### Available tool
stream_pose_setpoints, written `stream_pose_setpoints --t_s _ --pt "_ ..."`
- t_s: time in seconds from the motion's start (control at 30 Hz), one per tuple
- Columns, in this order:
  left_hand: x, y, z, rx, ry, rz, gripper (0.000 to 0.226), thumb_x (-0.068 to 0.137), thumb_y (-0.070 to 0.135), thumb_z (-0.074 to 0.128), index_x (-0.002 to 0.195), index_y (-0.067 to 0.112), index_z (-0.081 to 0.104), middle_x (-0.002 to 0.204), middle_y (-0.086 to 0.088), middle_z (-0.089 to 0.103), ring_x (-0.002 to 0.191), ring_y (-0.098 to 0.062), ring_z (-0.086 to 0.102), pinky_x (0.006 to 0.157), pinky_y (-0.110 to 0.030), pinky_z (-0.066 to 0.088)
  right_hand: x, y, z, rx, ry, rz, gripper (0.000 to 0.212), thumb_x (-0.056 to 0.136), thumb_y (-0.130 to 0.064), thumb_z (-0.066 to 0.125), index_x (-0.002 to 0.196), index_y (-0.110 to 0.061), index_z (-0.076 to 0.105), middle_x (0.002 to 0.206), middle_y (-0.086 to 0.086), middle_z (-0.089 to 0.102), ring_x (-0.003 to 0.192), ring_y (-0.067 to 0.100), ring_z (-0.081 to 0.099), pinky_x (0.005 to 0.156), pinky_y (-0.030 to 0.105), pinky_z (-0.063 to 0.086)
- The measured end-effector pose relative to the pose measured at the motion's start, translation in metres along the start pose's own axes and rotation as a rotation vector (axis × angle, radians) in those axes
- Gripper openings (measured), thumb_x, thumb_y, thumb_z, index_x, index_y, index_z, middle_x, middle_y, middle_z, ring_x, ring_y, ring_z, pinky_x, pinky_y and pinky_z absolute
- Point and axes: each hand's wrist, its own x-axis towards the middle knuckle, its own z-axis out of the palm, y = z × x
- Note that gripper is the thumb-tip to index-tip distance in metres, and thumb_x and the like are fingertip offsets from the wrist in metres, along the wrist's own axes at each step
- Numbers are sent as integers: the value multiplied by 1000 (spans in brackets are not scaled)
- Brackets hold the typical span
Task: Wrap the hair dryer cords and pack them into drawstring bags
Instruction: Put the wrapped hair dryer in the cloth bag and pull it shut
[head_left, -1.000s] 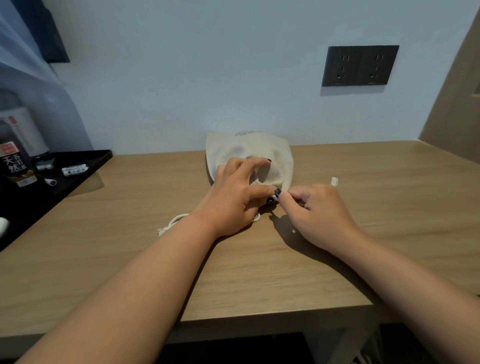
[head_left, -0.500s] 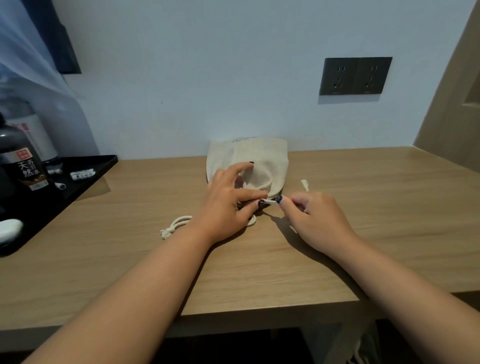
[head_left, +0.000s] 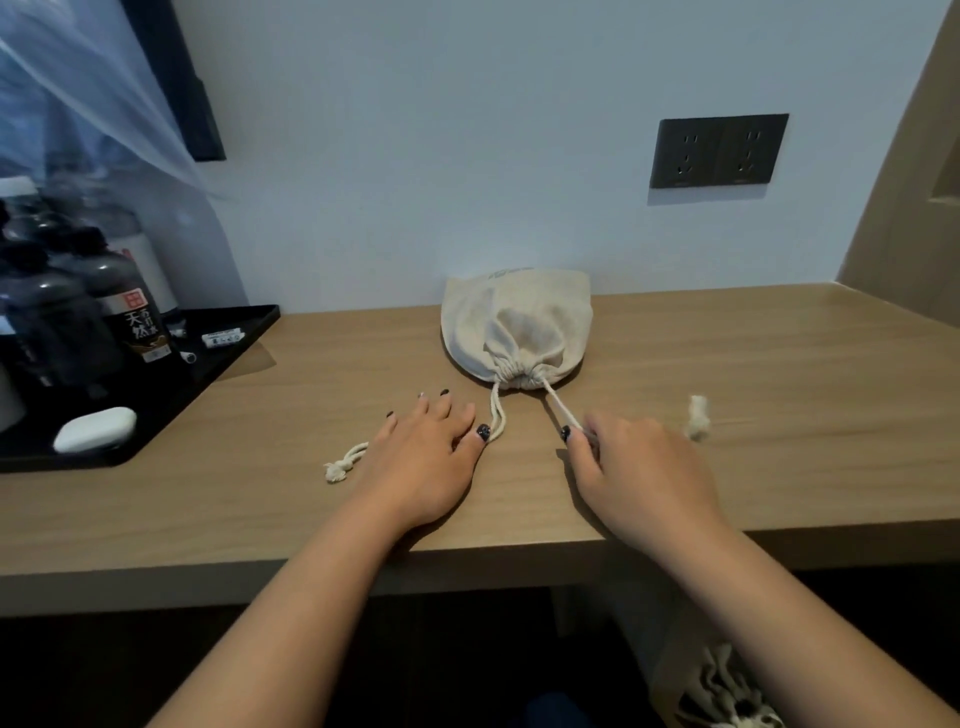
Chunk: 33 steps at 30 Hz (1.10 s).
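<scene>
A beige drawstring bag (head_left: 517, 325) stands full on the wooden desk (head_left: 753, 364) near the wall, its mouth cinched tight and facing me. Whatever is inside is hidden. Two white cords run from the mouth. My right hand (head_left: 636, 475) pinches the right cord (head_left: 558, 408), whose knotted end (head_left: 697, 418) is blurred to the right. My left hand (head_left: 428, 460) lies flat on the desk over the left cord (head_left: 496, 418), fingers spread; that cord's knotted end (head_left: 340, 466) pokes out on its left.
A black tray (head_left: 197, 384) at the left carries dark bottles (head_left: 130, 306), a white oval case (head_left: 94, 429) and small sachets. A dark double socket (head_left: 719, 150) is on the wall. Another beige bag (head_left: 719, 691) lies below the desk edge at the lower right.
Both hands drew back from the bag's mouth toward me. The mouth is now pulled tight, the right cord is stretched out, and the left hand has flattened on the desk.
</scene>
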Motion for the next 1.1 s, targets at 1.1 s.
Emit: stream_pose_setpoints --t_s 1.1 --pt "-143 74 102 -1172 823 -123 45 85 1 68 110 33 50 109 10 58 92 -4 62 81 -28 52 -147 -11 3 1242 128 601 28 98 -11 46 88 -13 72 53 1 40 41 6 30 38 16 24"
